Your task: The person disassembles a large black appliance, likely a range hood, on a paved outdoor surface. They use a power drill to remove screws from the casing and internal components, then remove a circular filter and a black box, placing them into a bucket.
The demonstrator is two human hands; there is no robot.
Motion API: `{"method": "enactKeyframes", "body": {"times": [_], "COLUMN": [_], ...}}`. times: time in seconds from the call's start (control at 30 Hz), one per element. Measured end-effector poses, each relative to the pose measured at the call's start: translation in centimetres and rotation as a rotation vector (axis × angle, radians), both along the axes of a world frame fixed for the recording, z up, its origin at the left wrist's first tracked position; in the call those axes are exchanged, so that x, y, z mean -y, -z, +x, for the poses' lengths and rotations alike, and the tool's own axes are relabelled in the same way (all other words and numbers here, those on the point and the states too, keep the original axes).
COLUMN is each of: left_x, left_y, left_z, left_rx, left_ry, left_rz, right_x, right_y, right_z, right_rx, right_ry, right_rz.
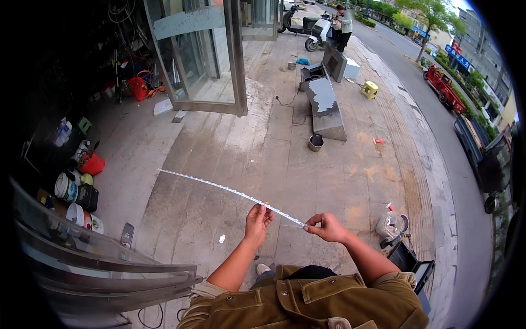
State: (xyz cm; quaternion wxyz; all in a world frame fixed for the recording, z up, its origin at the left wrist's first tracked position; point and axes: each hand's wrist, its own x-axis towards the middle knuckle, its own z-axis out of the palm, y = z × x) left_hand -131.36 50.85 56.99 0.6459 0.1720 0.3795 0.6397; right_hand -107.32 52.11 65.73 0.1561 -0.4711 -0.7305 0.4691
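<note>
Head view: paving (pixel 219 142) spreads below; a framed glass door (pixel 193 57) stands at upper left; a thin white strip (pixel 230 189) runs out leftward, its near end pinched by the right hand (pixel 327 228); the left hand (pixel 256 222) holds it farther along.

Outdoor sidewalk (pixel 219 148): paving slabs (pixel 290 175) mid-frame, glass door (pixel 197 60) upper left, scooter (pixel 322 32) top, street (pixel 405 77) and cargo tricycle (pixel 446 91) upper right.

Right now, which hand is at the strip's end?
The right hand, pinching the near end of the white strip; the left hand holds it partway along.
</note>
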Motion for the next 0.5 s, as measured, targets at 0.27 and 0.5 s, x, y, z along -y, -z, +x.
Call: {"method": "enactKeyframes", "body": {"times": [0.27,0.5], "left_x": [-12.8,-19.6], "left_y": [2.1,8.6], "left_z": [-20.1,-48.2], "left_rx": [-0.340,-0.643], "left_ry": [0.006,-0.441], "left_rz": [0.027,-0.260], "right_x": [-17.8,-40.5], "right_y": [2.6,5.8], "right_z": [-16.8,-36.3], "right_rx": [-0.146,-0.163], "right_ry": [0.047,-0.037], "right_rz": [-0.191,-0.275]}}
